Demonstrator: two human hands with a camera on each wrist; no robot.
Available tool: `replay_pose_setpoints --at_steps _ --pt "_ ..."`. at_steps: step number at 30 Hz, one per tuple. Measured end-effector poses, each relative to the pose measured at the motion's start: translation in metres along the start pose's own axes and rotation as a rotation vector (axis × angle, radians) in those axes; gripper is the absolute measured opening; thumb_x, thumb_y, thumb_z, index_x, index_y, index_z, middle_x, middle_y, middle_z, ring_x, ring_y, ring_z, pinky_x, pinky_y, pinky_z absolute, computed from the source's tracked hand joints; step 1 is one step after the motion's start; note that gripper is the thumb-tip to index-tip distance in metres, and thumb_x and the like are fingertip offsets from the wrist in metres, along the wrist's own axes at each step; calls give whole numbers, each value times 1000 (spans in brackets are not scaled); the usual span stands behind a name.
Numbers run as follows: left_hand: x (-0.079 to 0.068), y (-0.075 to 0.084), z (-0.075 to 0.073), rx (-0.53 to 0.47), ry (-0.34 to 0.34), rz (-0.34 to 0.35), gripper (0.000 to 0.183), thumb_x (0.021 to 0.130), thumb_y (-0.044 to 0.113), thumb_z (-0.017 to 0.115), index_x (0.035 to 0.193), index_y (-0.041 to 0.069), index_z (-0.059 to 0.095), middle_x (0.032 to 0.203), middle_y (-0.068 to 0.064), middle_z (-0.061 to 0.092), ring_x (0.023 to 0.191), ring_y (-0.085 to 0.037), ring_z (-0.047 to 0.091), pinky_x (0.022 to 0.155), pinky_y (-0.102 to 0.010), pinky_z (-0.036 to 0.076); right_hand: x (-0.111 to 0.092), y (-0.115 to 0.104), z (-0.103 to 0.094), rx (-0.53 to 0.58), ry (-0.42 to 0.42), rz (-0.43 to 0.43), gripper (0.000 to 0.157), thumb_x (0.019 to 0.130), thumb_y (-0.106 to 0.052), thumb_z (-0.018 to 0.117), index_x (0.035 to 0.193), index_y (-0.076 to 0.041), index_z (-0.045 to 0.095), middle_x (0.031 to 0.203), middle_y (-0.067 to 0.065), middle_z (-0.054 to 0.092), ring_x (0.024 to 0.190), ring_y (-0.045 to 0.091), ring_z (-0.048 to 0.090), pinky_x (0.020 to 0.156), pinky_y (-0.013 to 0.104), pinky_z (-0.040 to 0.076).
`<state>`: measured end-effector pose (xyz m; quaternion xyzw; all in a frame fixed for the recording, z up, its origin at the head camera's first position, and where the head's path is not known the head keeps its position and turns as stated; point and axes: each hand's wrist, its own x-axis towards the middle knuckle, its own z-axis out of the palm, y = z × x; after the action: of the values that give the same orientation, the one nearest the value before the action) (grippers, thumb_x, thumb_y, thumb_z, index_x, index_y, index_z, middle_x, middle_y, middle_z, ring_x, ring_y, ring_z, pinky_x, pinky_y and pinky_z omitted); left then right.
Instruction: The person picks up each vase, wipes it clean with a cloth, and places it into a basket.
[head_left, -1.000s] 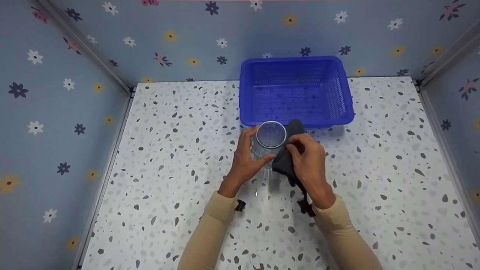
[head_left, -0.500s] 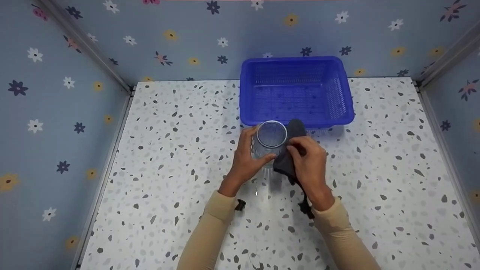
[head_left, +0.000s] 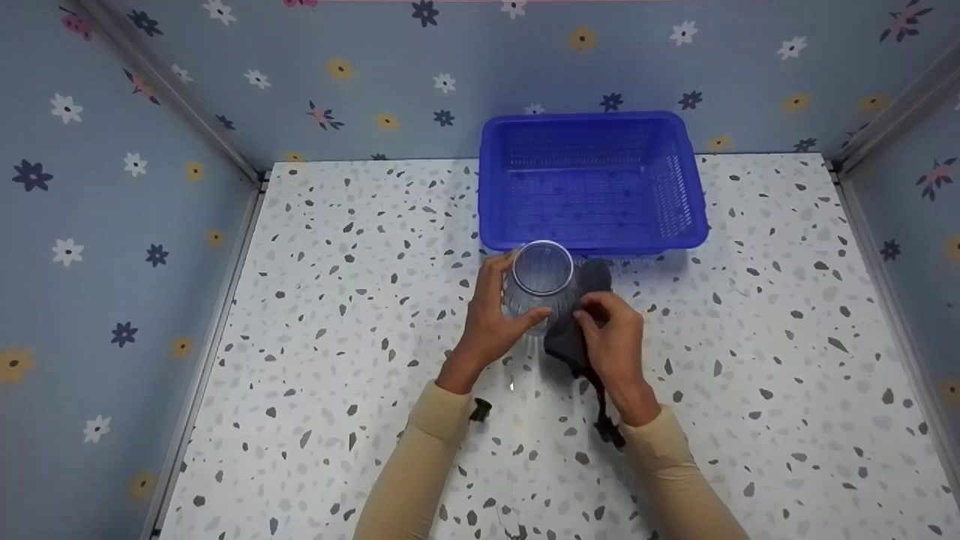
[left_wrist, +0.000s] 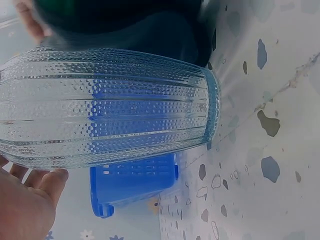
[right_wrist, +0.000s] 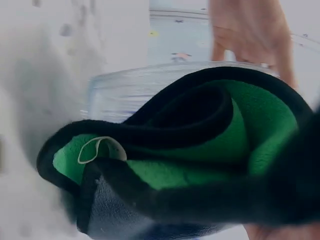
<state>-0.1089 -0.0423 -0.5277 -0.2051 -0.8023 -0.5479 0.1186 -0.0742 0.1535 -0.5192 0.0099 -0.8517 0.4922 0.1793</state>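
My left hand (head_left: 491, 322) grips a clear ribbed glass vase (left_wrist: 125, 110), fingers round its far side and thumb at the near side. The vase's open mouth faces up in the head view, and its base is right at the tabletop in the left wrist view. My right hand (head_left: 615, 341) pinches a folded cloth (head_left: 566, 341) against the right side of the vase. That cloth is dark grey outside and green inside, with black edging and a pale loop (right_wrist: 117, 149). It hides part of the glass in the right wrist view.
Just behind the vase stands a blue plastic basket (head_left: 592, 246) with slotted walls and nothing in it. The speckled white table (head_left: 337, 300) is bounded by flowered panels (head_left: 390, 82) at the back and both sides. A small black piece (head_left: 480, 409) sits by the left sleeve.
My right hand has slid a little toward me with the cloth, along the vase's side. The left hand and the vase have stayed where they were.
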Motion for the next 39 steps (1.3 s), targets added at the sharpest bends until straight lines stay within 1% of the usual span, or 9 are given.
replay_pose_setpoints --at_steps 5,10,12,15,20,25,31,36,39 --pt "-1 2 0 -14 -6 -17 85 86 28 90 153 4 43 152 -15 45 142 -28 46 114 -49 44 -3 16 10 23 -45 73 13 87 16 76 97 8 73 93 21 75 87 35 73 77 37 59" --pt "0 1 0 -7 2 -18 87 84 26 92 153 4 44 151 -15 46 142 -27 46 115 -45 43 -3 20 13 44 -60 91 13 86 16 76 97 8 73 94 22 75 88 36 73 79 43 60" --pt "0 0 0 -4 7 -19 87 83 25 92 152 4 44 150 -15 46 141 -26 47 115 -45 43 -3 21 12 47 -66 91 13 87 16 76 97 8 73 94 23 75 88 36 74 79 42 60" --pt "0 0 1 -11 6 -22 86 83 24 93 152 4 44 150 -14 46 141 -26 47 115 -45 44 -3 20 10 53 -67 92 13 87 15 76 97 8 74 95 22 75 89 35 74 78 36 60" --pt "0 2 1 -21 -3 -34 86 83 23 93 151 4 44 150 -13 46 140 -25 47 114 -45 44 -1 8 1 82 -40 74 12 88 14 75 98 7 75 96 21 75 89 33 73 76 21 56" --pt "1 2 0 -20 -6 -32 86 83 25 93 150 1 45 149 -14 47 139 -26 47 113 -45 45 3 -9 -7 79 -4 22 12 88 14 76 98 7 75 96 19 75 85 29 73 75 16 53" --pt "1 1 0 -16 -3 -12 86 84 28 92 151 3 44 149 -14 47 140 -26 47 113 -45 44 8 -25 -13 15 17 -46 11 89 12 76 97 5 77 94 16 75 82 25 71 74 20 53" --pt "1 0 0 -17 0 4 85 87 31 90 151 1 44 151 -16 46 141 -28 47 114 -47 44 14 -37 -17 -25 17 -90 9 89 10 78 96 4 78 93 15 75 84 26 72 75 26 55" --pt "1 0 0 -8 3 8 85 87 31 90 151 1 44 150 -17 47 140 -29 47 114 -48 44 18 -46 -19 -48 18 -105 8 90 8 79 97 3 79 94 14 76 84 26 73 75 31 57"
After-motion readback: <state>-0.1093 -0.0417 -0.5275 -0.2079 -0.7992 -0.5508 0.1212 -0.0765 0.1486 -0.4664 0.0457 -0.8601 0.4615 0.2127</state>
